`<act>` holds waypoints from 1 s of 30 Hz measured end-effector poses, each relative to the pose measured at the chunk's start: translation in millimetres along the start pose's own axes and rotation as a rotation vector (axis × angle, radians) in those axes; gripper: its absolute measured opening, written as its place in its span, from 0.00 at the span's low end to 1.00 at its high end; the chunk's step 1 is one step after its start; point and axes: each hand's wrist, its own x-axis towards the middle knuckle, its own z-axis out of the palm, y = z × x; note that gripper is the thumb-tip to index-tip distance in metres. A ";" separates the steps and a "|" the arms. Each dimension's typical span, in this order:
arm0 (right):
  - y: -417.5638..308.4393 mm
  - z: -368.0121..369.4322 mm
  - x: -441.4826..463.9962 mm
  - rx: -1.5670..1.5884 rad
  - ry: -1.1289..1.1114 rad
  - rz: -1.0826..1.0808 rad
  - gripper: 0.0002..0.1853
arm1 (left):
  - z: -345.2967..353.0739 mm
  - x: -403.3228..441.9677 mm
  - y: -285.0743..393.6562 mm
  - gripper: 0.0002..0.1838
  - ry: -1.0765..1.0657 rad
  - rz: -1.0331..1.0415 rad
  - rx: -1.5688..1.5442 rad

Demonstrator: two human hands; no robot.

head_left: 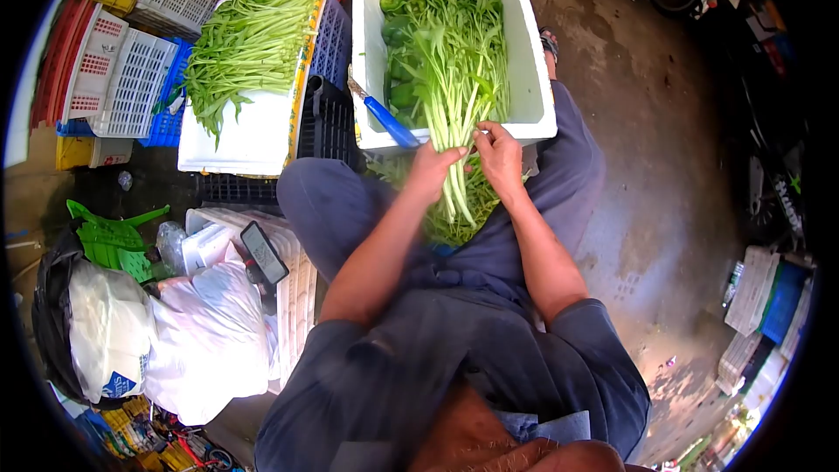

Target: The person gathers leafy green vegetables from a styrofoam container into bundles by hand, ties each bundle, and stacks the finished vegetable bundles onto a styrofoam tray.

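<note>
A bunch of leafy green stalks (452,105) lies over the near edge of a white foam box (530,61), its pale stem ends toward my body. My left hand (433,168) is closed round the stems from the left. On the right side of the bunch, my right hand (499,156) pinches at a stem with thumb and forefinger. A blue-handled knife (391,121) rests across the box's near left corner. More greens and some green vegetables (400,44) fill the box. Loose greens (454,220) lie below my hands, between my legs.
Left of the box, greens (258,44) lie on a white foam lid (232,142) over stacked crates. Plastic baskets (131,79) stand farther left. Nearer are white bags (210,341) and a phone-like device (264,252). Foam boxes (752,288) stand at the far right.
</note>
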 end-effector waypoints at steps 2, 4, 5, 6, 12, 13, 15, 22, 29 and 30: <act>1.8 -0.2 -0.1 0.055 -0.004 0.036 0.13 | 0.0 -0.1 -2.2 0.20 -0.019 -0.009 -0.031; -4.0 -1.4 4.2 0.180 -0.012 0.079 0.14 | 1.5 0.4 -3.5 0.20 -0.014 -0.024 -0.028; -5.6 -2.4 6.8 0.174 -0.020 0.092 0.14 | 2.1 0.6 -3.5 0.21 -0.010 -0.030 -0.027; -7.2 -3.1 10.0 0.169 -0.029 0.103 0.15 | 1.7 0.9 -4.3 0.21 -0.008 -0.039 -0.020; 4.1 1.1 26.3 0.444 -0.097 0.261 0.12 | 0.4 -2.2 0.8 0.21 -0.035 -0.048 -0.009; 2.9 -0.5 27.6 0.486 -0.107 0.293 0.12 | -2.0 -1.0 0.0 0.22 -0.046 -0.052 0.004; 0.4 -4.1 29.0 0.533 -0.103 0.298 0.10 | -3.8 0.8 -2.6 0.22 -0.064 -0.052 0.015; 6.0 -4.9 36.6 0.307 -0.015 0.194 0.09 | -4.0 1.6 -5.6 0.21 -0.063 -0.061 0.015; 2.6 -6.7 32.1 0.523 -0.140 0.324 0.08 | -2.8 0.2 -1.8 0.20 -0.047 -0.053 0.010; 2.7 -7.2 29.8 0.539 -0.145 0.320 0.08 | -3.9 0.5 -1.8 0.19 -0.025 -0.068 0.003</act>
